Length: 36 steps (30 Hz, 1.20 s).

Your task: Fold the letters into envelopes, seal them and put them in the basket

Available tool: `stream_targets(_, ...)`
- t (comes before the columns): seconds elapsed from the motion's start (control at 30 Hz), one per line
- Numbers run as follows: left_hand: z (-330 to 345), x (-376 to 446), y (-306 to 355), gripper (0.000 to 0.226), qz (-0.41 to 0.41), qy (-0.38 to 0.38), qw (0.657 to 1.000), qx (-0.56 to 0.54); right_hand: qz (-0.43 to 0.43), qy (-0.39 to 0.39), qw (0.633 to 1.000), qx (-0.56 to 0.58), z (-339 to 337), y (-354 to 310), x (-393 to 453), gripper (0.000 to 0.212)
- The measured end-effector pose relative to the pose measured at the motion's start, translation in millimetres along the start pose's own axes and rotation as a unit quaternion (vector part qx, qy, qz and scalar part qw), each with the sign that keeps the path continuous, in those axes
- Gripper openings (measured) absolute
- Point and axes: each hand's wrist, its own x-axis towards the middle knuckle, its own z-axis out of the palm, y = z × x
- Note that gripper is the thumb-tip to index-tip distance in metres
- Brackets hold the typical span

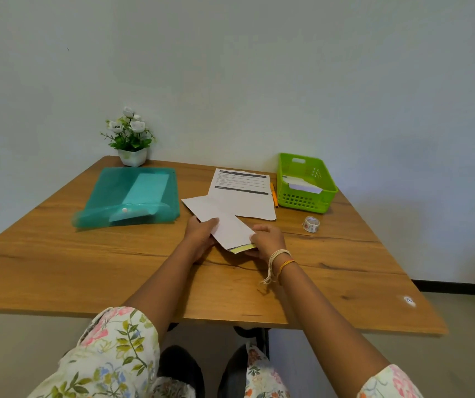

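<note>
A white envelope (224, 222) lies slanted over the middle of the wooden table (115, 254), its near end showing a yellow strip. My left hand (200, 235) grips its left edge, thumb on top. My right hand (267, 239) pinches its near right end by the yellow strip. Behind it lies a printed letter sheet (242, 193). The green basket (305, 182) stands at the far right with a white envelope inside it.
A teal plastic folder (132, 196) holding a pale envelope lies at the far left. A potted white-flower plant (130, 139) stands in the back corner. An orange pen (273, 193) lies beside the basket, and a tape roll (311, 224) sits in front of it.
</note>
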Motion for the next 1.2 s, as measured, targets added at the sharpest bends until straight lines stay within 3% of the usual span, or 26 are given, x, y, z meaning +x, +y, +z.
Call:
stream_targets(0.1, 12.4, -9.3, -11.3, 0.065, 0.113, 0.104, 0.970, 0.189, -0.073, 0.095, 0.982, -0.147, -16.3, 8.6, 13.5, 0.026)
stream_targets(0.23, 21.2, -28.7, -35.4, 0.054, 0.251, 0.168, 0.872, 0.385, -0.078, 0.099, 0.973, -0.193, -31.1, 12.7, 21.3, 0.012)
stream_targets(0.3, 18.6, -29.0, -42.4, 0.042, 0.323, 0.139, 0.808, 0.473, -0.080, 0.084, 0.966, -0.231, -37.5, 10.2, 26.0, 0.011)
stream_targets(0.4, 17.7, -27.2, -45.3, 0.033, 0.390, 0.034, 0.728, 0.562, -0.106, 0.036, 0.947, -0.301, -45.6, 0.8, 31.8, 0.011)
stream_targets(0.47, 18.6, -26.8, -47.3, 0.033, 0.390, -0.038, 0.695, 0.604, -0.125, 0.006, 0.929, -0.347, -49.1, -5.2, 35.1, 0.014)
stream_targets(0.53, 18.1, -25.2, -47.5, 0.037, 0.360, -0.082, 0.681, 0.632, -0.126, 0.004, 0.922, -0.365, -52.2, -8.7, 39.3, 0.018)
stream_targets(0.7, 19.4, -26.6, -46.0, 0.048, 0.362, -0.066, 0.601, 0.709, -0.108, 0.095, 0.953, -0.268, -60.6, -2.8, 48.8, 0.040)
stream_targets(0.93, 20.5, -23.4, -49.4, 0.053, 0.335, -0.073, 0.586, 0.735, -0.245, 0.062, 0.922, -0.294, -56.9, 26.5, 29.8, 0.030)
stream_targets(1.2, 20.6, -14.8, -51.8, 0.058, 0.297, -0.110, 0.586, 0.746, -0.289, 0.014, 0.783, -0.551, -47.5, 42.8, 12.7, 0.056)
